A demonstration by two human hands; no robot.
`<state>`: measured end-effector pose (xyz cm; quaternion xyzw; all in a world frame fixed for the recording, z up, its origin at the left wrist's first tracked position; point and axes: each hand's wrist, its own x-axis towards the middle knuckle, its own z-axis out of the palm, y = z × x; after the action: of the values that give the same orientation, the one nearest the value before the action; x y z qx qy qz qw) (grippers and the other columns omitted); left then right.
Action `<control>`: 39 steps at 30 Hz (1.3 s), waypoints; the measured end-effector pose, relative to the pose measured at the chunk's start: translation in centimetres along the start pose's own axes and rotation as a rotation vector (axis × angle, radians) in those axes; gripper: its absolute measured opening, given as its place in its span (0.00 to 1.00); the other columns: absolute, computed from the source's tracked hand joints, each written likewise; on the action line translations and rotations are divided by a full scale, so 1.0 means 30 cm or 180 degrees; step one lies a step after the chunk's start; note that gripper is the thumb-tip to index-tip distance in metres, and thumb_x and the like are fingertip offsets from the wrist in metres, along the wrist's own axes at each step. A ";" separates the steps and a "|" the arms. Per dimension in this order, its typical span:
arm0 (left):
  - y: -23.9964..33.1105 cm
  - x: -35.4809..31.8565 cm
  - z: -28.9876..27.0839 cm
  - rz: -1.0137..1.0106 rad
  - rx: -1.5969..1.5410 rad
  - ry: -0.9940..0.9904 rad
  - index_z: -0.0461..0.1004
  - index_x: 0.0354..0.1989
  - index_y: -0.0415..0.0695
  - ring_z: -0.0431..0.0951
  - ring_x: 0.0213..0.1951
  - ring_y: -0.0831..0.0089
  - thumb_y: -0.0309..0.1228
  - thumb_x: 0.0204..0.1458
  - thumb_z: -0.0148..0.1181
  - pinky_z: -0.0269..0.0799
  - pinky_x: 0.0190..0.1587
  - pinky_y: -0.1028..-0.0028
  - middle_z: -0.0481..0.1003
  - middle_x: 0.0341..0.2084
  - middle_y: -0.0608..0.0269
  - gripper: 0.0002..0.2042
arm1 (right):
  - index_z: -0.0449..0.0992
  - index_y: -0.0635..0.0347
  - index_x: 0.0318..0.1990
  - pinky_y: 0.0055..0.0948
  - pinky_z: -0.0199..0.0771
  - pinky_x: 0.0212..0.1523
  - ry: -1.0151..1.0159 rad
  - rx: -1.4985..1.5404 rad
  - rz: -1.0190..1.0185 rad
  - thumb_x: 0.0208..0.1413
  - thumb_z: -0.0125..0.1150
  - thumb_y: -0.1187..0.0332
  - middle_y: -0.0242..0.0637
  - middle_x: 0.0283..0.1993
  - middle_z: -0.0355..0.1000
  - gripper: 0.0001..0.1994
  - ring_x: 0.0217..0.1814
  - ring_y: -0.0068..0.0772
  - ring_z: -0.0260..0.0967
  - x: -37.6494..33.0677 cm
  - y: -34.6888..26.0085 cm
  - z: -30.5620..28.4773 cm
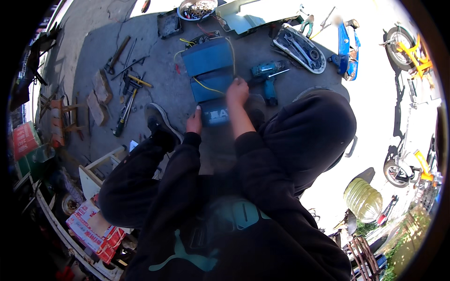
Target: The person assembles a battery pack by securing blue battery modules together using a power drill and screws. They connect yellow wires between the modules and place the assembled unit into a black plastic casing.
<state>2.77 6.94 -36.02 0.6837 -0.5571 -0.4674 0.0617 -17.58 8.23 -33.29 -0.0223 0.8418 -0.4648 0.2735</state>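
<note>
Three blue block-shaped batteries lie in a row on the ground between my feet: a far one [207, 56], a middle one [204, 92] and a near one [218, 115] with pale lettering on its face. My left hand [194, 122] grips the near battery by its left side, thumb on top. Over the right end of the row, my right hand [237, 92] is closed, its fingertips pinching a pale yellow wire [233, 56] that runs along the far battery's right side. Another yellow wire [206, 87] crosses the middle battery toward this hand.
Right of the batteries lies a teal cordless drill [268, 70], with a tray of wrenches [300, 49] beyond. Hammers and pliers [129, 89] and bricks [99, 98] lie left. A metal bowl of small parts [197, 9] stands far off; a plastic jug [363, 200] stands right.
</note>
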 end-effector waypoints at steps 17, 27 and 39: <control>0.835 0.157 -0.057 0.3178 0.3428 0.0079 0.53 0.74 0.45 0.65 0.66 0.49 0.43 0.35 0.79 0.60 0.69 0.53 0.64 0.66 0.51 0.55 | 0.80 0.66 0.41 0.53 0.71 0.50 0.0289 -0.0684 -0.0714 0.68 0.51 0.54 0.56 0.43 0.74 0.21 0.47 0.61 0.72 -0.011 -0.007 0.038; 0.837 0.171 -0.085 0.3583 0.3547 0.0223 0.58 0.71 0.45 0.68 0.63 0.55 0.42 0.35 0.77 0.62 0.66 0.54 0.68 0.62 0.54 0.50 | 0.78 0.65 0.43 0.52 0.70 0.52 0.0321 -0.0635 -0.0791 0.67 0.52 0.55 0.55 0.45 0.74 0.19 0.50 0.60 0.71 -0.007 0.004 0.051; 0.835 0.170 -0.110 0.3594 0.3189 0.0009 0.54 0.74 0.43 0.63 0.67 0.49 0.51 0.40 0.76 0.57 0.69 0.54 0.63 0.66 0.52 0.53 | 0.79 0.64 0.52 0.45 0.73 0.54 0.0325 0.0950 -0.0500 0.63 0.58 0.67 0.50 0.47 0.78 0.15 0.50 0.55 0.75 0.095 -0.029 0.084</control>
<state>-12.81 -7.99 -21.93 0.2412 -0.9686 -0.0546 -0.0257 -18.97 4.96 -34.92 -0.0235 0.7719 -0.6050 0.1936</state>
